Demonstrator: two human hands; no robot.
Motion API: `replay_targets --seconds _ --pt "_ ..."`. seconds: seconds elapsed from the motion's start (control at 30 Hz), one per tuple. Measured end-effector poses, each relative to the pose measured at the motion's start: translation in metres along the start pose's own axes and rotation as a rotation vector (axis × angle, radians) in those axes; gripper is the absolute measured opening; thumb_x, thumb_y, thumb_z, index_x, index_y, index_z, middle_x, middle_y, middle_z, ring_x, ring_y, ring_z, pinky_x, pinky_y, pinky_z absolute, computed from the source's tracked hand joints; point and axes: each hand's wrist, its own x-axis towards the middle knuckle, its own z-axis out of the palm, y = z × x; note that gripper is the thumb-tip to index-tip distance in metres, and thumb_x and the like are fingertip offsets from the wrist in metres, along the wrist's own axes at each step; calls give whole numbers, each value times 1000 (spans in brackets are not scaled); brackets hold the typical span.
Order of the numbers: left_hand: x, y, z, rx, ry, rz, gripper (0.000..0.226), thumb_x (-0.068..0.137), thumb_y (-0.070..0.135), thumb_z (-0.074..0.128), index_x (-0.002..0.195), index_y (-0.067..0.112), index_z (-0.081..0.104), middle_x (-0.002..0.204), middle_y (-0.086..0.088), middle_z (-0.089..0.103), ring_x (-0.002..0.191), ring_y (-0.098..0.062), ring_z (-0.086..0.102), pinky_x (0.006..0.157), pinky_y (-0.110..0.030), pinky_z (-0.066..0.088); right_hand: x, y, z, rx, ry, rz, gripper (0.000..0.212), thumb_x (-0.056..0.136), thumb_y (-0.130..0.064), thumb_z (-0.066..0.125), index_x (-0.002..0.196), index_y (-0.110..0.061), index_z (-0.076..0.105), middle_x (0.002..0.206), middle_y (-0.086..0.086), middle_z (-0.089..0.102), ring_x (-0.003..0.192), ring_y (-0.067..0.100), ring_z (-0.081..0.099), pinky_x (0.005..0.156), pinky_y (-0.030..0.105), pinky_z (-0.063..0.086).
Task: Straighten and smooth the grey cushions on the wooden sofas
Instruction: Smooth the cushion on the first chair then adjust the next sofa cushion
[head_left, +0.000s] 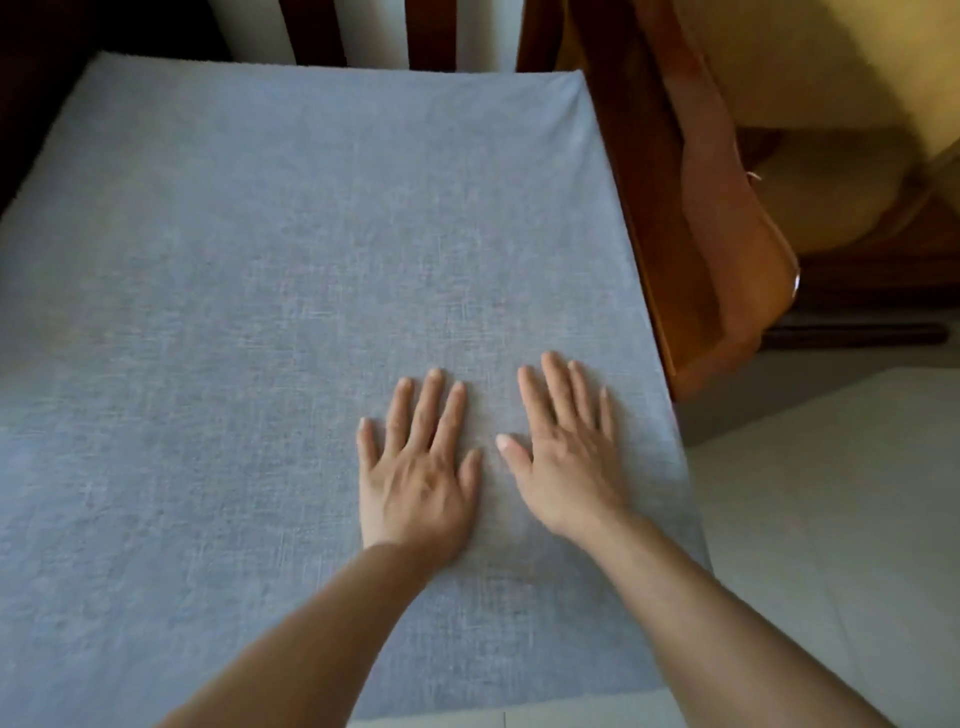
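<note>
Keep flat left hand (415, 467) and right hand (563, 457), fingers spread, pressing the big grey woven cushion (291, 270) near 5 o'clock, then slide slowly toward 12 o'clock.

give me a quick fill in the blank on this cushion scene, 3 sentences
1. Both hands lie ____ on the grey cushion, fingers straight.
2. The right hand is nearer the wooden ____ than the left hand is.
3. The floor to the right of the cushion is covered in pale ____.

Missing words: flat; armrest; tiles
</note>
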Motion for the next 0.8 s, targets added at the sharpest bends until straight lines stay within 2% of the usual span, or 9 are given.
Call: replay_targets --seconds 0.03,0.1,0.13,0.17,0.27,0.33,0.4,0.53,0.8 --pt "5 2 -1 -23 4 -19 75 83 56 2 152 29 2 158 11 -11 140 -6 -19 118 -48 -3 3 4 -8 53 18 -3 66 96 -41 41 152 -16 16 160 6 -1 147 21 -4 118 46 -3" --pt "13 24 -15 -105 111 5 75 84 55 3 152 25 4 157 12 -10 140 -3 -18 114 -41 -12 1 18 -31 123 316 63 60 94 -31 49 147 -10 31 158 10 14 146 25 11 117 45 4" --pt "16 37 -18 -157 170 16 72 87 54 8 152 24 7 155 14 -9 142 -4 -14 113 -39 -13 -2 26 -34 146 454 94 58 93 -31 47 145 -8 35 157 12 19 145 27 15 117 45 7" --pt "17 50 -14 -186 176 36 68 90 53 12 152 25 6 153 16 -11 143 -5 -12 113 -39 -13 -7 34 -32 155 468 89 60 92 -34 42 145 -8 34 156 12 20 145 28 16 117 47 9" --pt "8 64 17 16 -23 103 70 86 58 0 151 32 -8 151 16 -25 142 -9 -23 114 -46 -11 -27 51 2 1 144 15 70 91 -47 25 150 -8 24 158 13 13 146 28 9 117 51 10" --pt "12 56 20 53 -105 94 73 83 60 -4 150 33 -10 154 15 -21 143 -12 -20 114 -46 -9 -25 56 5 3 42 17 70 93 -50 21 152 -12 14 159 10 4 147 24 0 118 41 -5" --pt "11 52 6 58 -154 139 70 89 61 6 151 31 -7 157 12 -17 144 -14 -18 116 -46 -6 -31 55 -5 18 10 10 66 98 -45 29 152 -14 6 160 7 -5 146 21 -8 116 35 -9" --pt "-10 57 -23 12 -268 120 66 99 45 33 152 25 0 159 5 -11 146 -15 -11 118 -45 3 -53 42 -27 53 -140 10 69 98 -35 42 152 -14 4 159 8 -11 146 23 -9 119 41 7" --pt "-58 56 -82 8 -319 80 72 99 38 41 152 17 -2 160 -1 -7 147 -18 -7 117 -44 4 -86 0 -84 21 -284 -28 74 98 -31 47 152 -15 0 159 7 -11 146 22 -8 117 36 0"
